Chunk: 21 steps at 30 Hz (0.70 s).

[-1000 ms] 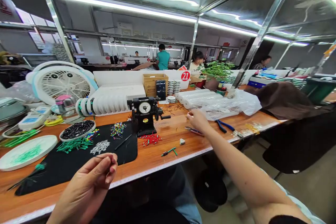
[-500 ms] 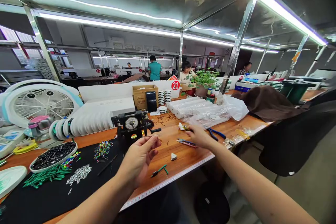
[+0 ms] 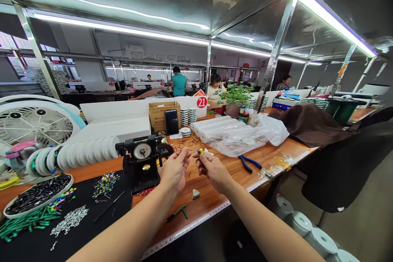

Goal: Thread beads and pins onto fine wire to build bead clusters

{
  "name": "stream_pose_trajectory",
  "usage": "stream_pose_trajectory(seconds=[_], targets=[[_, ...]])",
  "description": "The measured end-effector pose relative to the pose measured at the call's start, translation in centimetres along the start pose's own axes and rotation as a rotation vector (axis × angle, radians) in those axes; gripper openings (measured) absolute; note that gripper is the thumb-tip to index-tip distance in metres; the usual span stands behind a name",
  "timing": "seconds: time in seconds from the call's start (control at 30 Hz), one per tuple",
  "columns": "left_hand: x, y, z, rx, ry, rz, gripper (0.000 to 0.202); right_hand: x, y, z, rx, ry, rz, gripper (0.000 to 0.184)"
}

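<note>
One small yellow-and-black piece point(image 3: 200, 152) right of one black, boxy machine point(image 3: 143, 161).
The right hand point(image 3: 214, 170) pinches the piece, its long axis too small to tell; the left hand point(image 3: 175, 170) brings its fingertips together, contents unclear. Farther right of the machine, one blue-handled pliers point(image 3: 245, 165) lies on the wooden surface point(image 3: 206, 197).

You are reaching forward with both bare arms, your left forearm point(image 3: 129, 222) slanting in from the lower left and your right forearm point(image 3: 264, 217) from the lower right, the two converging. Your left grip point(image 3: 173, 172) is keeping thumb and fingertips together. Your right grip point(image 3: 216, 172) is pinching, its fingers curling inward. Both are facing each other, near but apart.
</note>
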<state>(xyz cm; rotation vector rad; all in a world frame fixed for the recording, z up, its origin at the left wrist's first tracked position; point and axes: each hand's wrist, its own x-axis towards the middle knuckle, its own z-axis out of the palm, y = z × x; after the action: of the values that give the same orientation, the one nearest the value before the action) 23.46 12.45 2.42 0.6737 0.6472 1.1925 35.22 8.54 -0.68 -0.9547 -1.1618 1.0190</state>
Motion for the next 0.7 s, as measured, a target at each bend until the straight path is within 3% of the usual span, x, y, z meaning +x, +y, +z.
stream_pose_trajectory(seconds=[0.1,0.2,0.4,0.7], targets=[[0.3,-0.7,0.5,-0.028,-0.004,-0.010,0.006,0.7,0.5,0.7,0.155,0.085,0.144,0.051],[0.6,-1.4,0.9,-0.060,-0.018,-0.012,0.008,1.3,0.9,1.5,0.277,0.203,0.254,0.049],[1.1,-2.5,0.9,-0.105,-0.042,0.011,0.010,2.1,1.4,2.1,0.305,0.316,0.260,0.038],[1.4,-2.8,0.4,-0.109,-0.075,0.008,0.013,2.3,1.6,2.5,0.281,0.337,0.271,0.033]])
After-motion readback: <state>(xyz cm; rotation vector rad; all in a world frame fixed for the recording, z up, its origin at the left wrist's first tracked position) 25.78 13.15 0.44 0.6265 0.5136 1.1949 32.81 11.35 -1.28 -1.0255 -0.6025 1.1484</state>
